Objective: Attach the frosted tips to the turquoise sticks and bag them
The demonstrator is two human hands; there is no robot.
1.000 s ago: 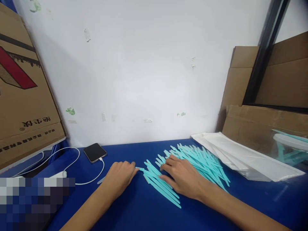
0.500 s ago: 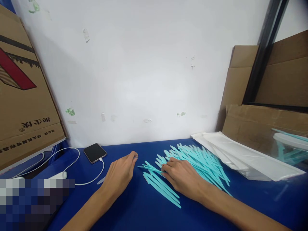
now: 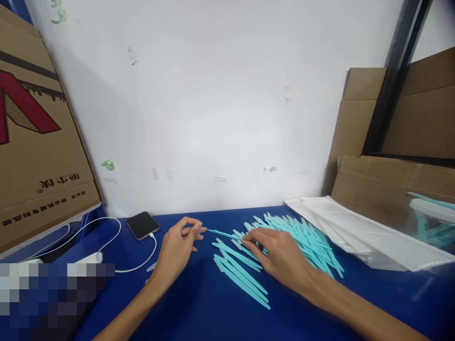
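My right hand (image 3: 272, 246) pinches a slim teal eyebrow razor (image 3: 223, 234) whose thin end points left, just off the table. That end reaches the fingertips of my left hand (image 3: 183, 241), which are closed on a small translucent cap (image 3: 199, 231). Whether the razor's tip is inside the cap, I cannot tell. Below my right hand, several teal razors (image 3: 243, 282) lie side by side on the blue table. Behind and right of it spreads a pile of more razors (image 3: 305, 237), many with pale translucent ends.
A phone (image 3: 143, 225) with a white charging cable (image 3: 151, 253) lies at the left. One translucent piece (image 3: 151, 267) rests beside my left wrist. White plastic bags (image 3: 355, 232) and a clear bag with teal items (image 3: 426, 222) are at the right. Cardboard boxes (image 3: 46, 142) stand at the sides.
My right hand has lifted a razor from near the pile and turned its thin end toward my left hand. My left hand has rotated, bringing the cap into view.
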